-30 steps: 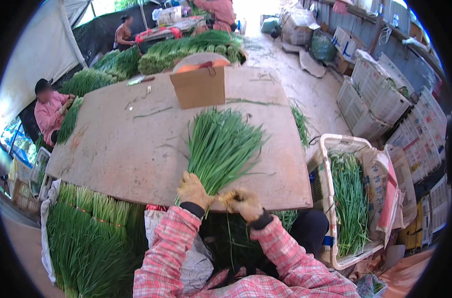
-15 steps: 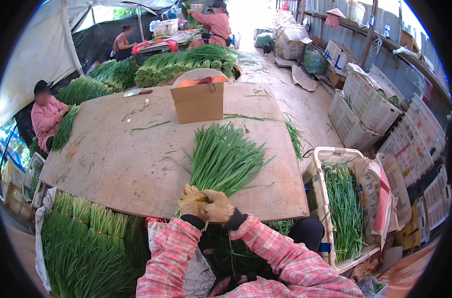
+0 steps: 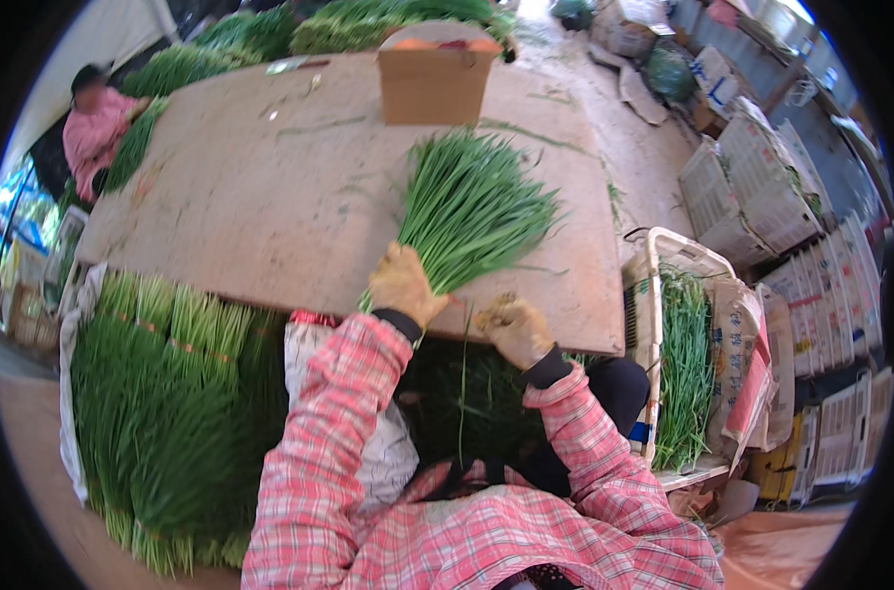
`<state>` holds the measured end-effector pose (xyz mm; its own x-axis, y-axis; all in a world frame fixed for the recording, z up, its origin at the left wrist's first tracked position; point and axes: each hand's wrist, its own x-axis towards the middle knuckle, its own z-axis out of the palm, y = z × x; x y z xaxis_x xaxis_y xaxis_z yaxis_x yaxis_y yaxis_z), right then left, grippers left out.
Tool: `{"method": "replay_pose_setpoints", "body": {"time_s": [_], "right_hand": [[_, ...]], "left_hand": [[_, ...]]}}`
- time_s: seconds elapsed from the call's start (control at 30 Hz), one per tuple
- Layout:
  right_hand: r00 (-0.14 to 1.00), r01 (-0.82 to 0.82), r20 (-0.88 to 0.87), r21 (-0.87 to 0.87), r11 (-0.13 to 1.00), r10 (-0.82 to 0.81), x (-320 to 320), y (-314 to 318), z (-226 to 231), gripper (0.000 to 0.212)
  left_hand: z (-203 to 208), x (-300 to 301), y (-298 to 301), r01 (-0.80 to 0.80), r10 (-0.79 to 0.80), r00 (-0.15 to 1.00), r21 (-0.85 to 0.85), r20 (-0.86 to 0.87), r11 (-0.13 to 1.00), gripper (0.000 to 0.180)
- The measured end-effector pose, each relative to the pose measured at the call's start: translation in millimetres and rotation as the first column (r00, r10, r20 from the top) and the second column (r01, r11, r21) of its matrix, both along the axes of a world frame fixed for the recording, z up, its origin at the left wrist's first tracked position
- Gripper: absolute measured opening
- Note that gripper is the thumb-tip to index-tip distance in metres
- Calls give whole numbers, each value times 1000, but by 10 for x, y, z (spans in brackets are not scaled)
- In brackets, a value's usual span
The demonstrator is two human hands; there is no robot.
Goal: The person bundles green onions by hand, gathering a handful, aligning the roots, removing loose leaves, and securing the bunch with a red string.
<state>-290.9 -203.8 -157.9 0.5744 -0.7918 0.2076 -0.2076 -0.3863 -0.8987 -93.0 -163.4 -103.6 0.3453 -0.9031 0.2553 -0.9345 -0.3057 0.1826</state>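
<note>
A thick bunch of garlic chives lies on the wooden table, its leaves fanned toward the far side. My gloved left hand is closed around its stalk end near the table's front edge. To the right, apart from the bunch, my gloved right hand has its fingers curled together. What they hold, if anything, I cannot make out. Beside those fingertips a single thin green blade hangs below the table edge; whether it is gripped is unclear. A small reddish strip shows by the left hand, its kind uncertain.
A cardboard box stands at the table's far side. Banded chives fill a lined container at left. At right is a white crate of loose greens. A co-worker in pink sits at far left. Stacked crates line the right wall.
My hands were together on the stalk end; the right one has come away to the right. The left still grips the bunch. The view has tilted downward.
</note>
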Motion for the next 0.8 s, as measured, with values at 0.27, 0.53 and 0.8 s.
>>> {"method": "replay_pose_setpoints", "body": {"time_s": [0.27,0.53,0.8], "right_hand": [[942,-262,327,560,786,81,567,118,562,18],[849,-263,528,482,836,-37,644,187,457,29],[946,-296,288,586,755,147,706,9,522,9]], "left_hand": [[-96,70,-33,-71,72,997,53,-15,996,72],[91,103,-8,-84,110,967,117,-231,990,73],[-65,196,-35,-28,30,985,15,-167,1000,76]]}}
